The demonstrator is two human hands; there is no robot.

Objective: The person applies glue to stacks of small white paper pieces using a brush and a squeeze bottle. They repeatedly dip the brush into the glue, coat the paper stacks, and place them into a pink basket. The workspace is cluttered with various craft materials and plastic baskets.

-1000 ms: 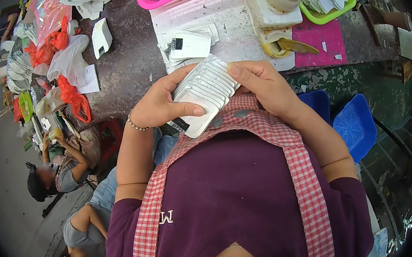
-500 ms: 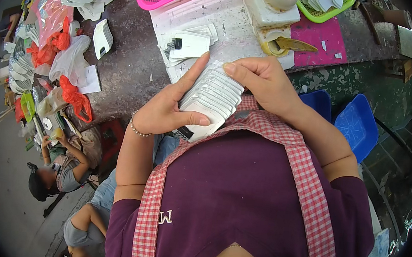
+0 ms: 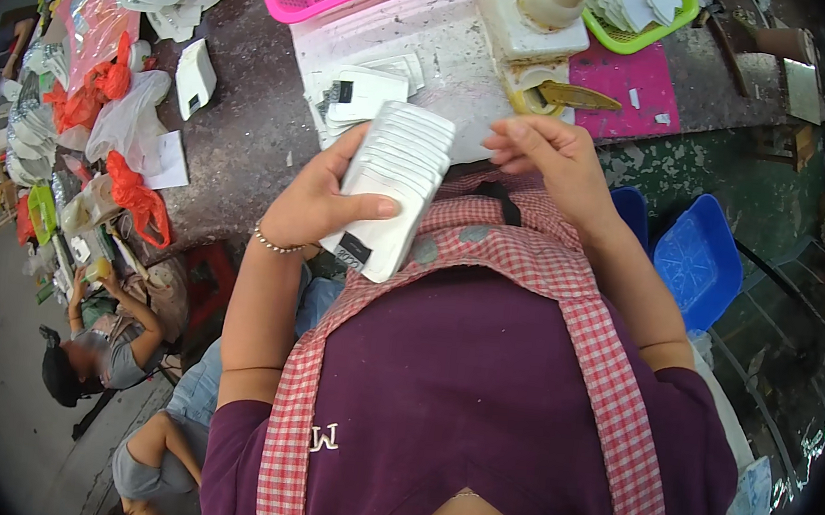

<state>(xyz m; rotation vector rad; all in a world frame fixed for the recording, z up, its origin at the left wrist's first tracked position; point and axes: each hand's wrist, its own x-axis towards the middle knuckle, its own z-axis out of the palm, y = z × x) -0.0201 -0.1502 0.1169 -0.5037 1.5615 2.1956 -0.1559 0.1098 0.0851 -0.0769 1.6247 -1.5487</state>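
My left hand [image 3: 316,197] grips a thick stack of white cards [image 3: 407,162], with the thumb across the front and the fingers behind. The cards are fanned in overlapping steps, and the lowest one bears a black patch. To the right of the stack, apart from it, my right hand [image 3: 561,168] hovers with loosely bent fingers and nothing visible in them. Just beyond the stack, more white cards [image 3: 375,91] with a black patch lie in a loose pile on a pale sheet [image 3: 406,31] on the worn table.
A pink basket [image 3: 303,7] and a green basket [image 3: 646,43] hold white pieces. Between them stands a white machine base [image 3: 532,29] with a yellowish blade-like piece [image 3: 580,96]. Another card stack [image 3: 194,79] and plastic bags [image 3: 131,117] lie left. Blue bins [image 3: 698,262] stand right; two people sit at left.
My right hand has let go of the stack's upper edge and moved right. My left hand has tilted the stack more upright, its cards now more closely gathered.
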